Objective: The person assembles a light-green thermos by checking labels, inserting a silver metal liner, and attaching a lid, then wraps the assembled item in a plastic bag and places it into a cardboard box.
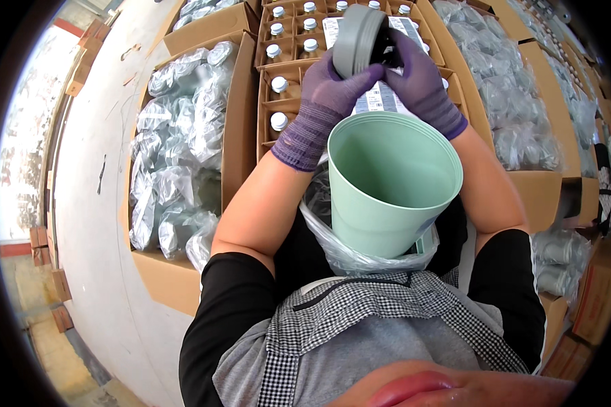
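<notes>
Both my hands wear purple knit gloves and meet in front of me around a grey round ridged piece (357,42), thick and lid-like, held tilted on edge. My left hand (334,83) grips its near left side, thumb pointing inward. My right hand (419,76) is closed at its right side, next to a dark part that I cannot make out. Below the hands a pale green plastic bucket (394,224) stands open at the top, apart from both hands. A clear plastic bag (319,237) surrounds its base. White printed label sheets (377,100) lie behind the hands.
Beyond is a divided carton (268,74) of bottles with white caps (278,122). An open carton (234,136) of bagged grey items (183,129) stands left on the floor. More cartons with bagged items (509,88) line the right. Bricks (62,285) lie far left.
</notes>
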The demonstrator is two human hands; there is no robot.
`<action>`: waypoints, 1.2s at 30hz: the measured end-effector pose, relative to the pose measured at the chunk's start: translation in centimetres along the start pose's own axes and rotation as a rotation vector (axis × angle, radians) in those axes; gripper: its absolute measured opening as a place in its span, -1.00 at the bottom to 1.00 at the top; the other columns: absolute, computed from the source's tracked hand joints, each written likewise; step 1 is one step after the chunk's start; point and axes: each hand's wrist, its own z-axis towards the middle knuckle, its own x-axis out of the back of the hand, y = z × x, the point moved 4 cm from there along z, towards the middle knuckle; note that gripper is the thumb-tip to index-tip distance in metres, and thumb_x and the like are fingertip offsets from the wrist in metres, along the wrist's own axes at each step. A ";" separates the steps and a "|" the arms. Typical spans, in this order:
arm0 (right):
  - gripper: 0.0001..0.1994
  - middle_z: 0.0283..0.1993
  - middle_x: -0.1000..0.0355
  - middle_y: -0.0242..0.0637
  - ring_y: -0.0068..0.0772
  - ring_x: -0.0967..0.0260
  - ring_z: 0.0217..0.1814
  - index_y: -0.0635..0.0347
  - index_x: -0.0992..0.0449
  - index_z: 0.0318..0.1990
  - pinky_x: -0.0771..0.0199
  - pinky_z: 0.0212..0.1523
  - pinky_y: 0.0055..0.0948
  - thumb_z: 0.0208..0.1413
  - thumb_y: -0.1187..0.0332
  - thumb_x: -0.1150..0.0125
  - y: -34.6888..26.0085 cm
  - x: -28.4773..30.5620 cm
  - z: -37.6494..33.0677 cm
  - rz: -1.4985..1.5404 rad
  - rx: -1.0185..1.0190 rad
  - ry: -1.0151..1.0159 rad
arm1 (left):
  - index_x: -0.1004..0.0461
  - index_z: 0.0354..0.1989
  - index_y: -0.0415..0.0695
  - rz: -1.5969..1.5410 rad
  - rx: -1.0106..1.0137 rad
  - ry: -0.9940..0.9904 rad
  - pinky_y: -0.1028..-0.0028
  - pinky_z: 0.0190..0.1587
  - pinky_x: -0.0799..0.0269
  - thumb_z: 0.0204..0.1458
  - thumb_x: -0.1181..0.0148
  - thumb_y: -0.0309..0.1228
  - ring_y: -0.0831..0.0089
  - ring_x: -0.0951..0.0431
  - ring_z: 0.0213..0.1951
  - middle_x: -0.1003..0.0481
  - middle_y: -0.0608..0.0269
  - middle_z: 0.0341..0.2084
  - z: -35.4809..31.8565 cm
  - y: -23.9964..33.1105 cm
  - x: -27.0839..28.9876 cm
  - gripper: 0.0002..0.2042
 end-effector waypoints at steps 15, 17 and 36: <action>-0.24 0.06 -0.46 -0.07 -0.11 -0.45 0.16 0.18 -0.22 0.35 -0.52 0.10 -0.27 -0.04 0.40 -0.44 -1.3 0.8 0.8 -0.369 0.227 0.084 | -0.48 0.08 -0.25 0.007 -0.083 -0.009 0.40 -0.11 -0.57 -0.10 -0.50 -0.33 0.43 -0.61 -0.21 -0.61 0.18 -0.18 -0.2 0.4 0.1 -0.45; -0.29 0.09 -0.43 -0.04 -0.09 -0.45 0.16 0.17 -0.23 0.34 -0.53 0.11 -0.28 0.01 0.38 -0.41 -1.2 0.9 0.6 -0.341 0.154 0.055 | -0.47 0.10 -0.26 -0.048 -0.077 -0.023 0.39 -0.06 -0.56 -0.10 -0.50 -0.34 0.43 -0.62 -0.17 -0.61 0.17 -0.16 -0.4 0.3 -0.3 -0.44; -0.26 0.21 -0.38 0.04 0.08 -0.30 0.31 0.18 -0.37 0.25 -0.34 0.28 -0.07 0.03 -0.13 -0.31 12.1 2.2 -8.9 -1.043 -0.659 -0.457 | -0.56 0.00 -0.02 1.535 0.310 -0.329 0.20 0.15 -0.44 0.09 -0.21 -0.12 0.12 -0.54 0.08 -0.53 -0.03 -0.02 0.7 -19.6 15.0 -0.64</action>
